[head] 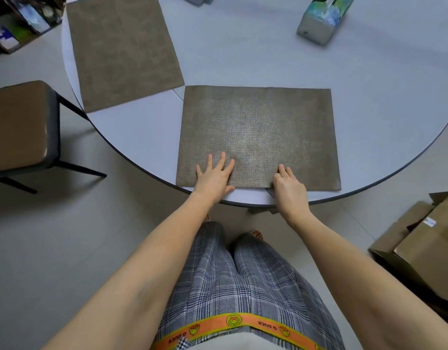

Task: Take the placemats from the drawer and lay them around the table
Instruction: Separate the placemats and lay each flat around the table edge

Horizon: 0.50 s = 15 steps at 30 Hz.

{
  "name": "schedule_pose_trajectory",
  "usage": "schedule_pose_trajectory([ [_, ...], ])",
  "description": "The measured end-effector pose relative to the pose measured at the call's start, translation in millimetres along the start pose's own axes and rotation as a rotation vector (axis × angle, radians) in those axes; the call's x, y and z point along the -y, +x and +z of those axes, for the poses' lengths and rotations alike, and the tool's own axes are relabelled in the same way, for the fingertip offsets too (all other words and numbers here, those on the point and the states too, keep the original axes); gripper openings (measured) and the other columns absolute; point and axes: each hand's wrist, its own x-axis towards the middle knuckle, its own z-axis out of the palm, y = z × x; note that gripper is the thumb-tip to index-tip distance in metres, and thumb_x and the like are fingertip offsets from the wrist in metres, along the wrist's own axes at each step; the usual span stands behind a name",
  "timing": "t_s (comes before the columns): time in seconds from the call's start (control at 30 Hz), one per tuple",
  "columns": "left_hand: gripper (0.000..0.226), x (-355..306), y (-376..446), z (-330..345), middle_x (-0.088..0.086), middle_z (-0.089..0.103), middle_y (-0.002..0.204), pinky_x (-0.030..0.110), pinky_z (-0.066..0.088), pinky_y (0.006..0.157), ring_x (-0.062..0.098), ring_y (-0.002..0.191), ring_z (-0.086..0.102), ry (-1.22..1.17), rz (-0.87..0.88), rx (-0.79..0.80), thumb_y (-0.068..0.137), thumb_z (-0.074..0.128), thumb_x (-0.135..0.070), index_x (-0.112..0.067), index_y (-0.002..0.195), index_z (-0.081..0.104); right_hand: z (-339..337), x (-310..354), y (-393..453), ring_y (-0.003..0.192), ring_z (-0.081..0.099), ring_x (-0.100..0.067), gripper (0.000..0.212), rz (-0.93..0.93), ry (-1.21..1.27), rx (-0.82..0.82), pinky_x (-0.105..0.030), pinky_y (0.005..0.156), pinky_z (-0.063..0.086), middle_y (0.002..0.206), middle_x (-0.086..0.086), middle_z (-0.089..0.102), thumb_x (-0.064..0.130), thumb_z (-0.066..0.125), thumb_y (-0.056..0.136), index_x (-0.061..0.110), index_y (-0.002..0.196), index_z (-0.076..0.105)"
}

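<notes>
**Two placemats down, both my hands on the near one**

Head view: I stood at the near edge of the round grey table (243, 59), which filled the upper middle and right of the frame. A brown woven placemat (258, 132) lay flat at the centre of the frame, its near long side running along the table's rim and its lower corners reaching just to the edge. My left hand (214, 176) rested palm down on the lower left part of that mat, fingers (222, 160) spread and flat on the weave, thumb lying along the mat's near edge. My right hand (288, 184) sat at the mat's near edge right of centre, fingers curled and close together with the tips on top of the fabric; whether the thumb was tucked under the edge in a pinch, I could not tell.

A second placemat (122, 51) of the same cloth lay in the upper left, turned at an angle, its left side at the table's rim, its near corner just apart from the first mat.

A brown-seated chair (18, 127) stood on the floor at the left. A patterned tissue box (324, 18) was on the table at upper right. Cardboard boxes (425, 238) sat on the floor at lower right.
</notes>
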Motion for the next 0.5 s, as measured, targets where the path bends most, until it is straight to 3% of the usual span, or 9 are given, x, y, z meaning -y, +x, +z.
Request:
schedule_pose_trajectory([
  [0.5, 0.078, -4.6, 1.8, -6.4, 0.004, -0.007, 0.162, 0.065, 0.01, 0.114, 0.039, 0.147, -0.006, -0.045, -0.014, -0.003, 0.093, 0.057, -0.037, -0.023, 0.155, 0.01, -2.1, -1.6, -5.6, 0.145, 0.022, -0.031, 0.034, 0.007, 0.064, -0.022, -0.045, 0.106, 0.038, 0.156, -0.017, 0.023, -0.006, 0.039, 0.095, -0.005, 0.129, 0.045],
])
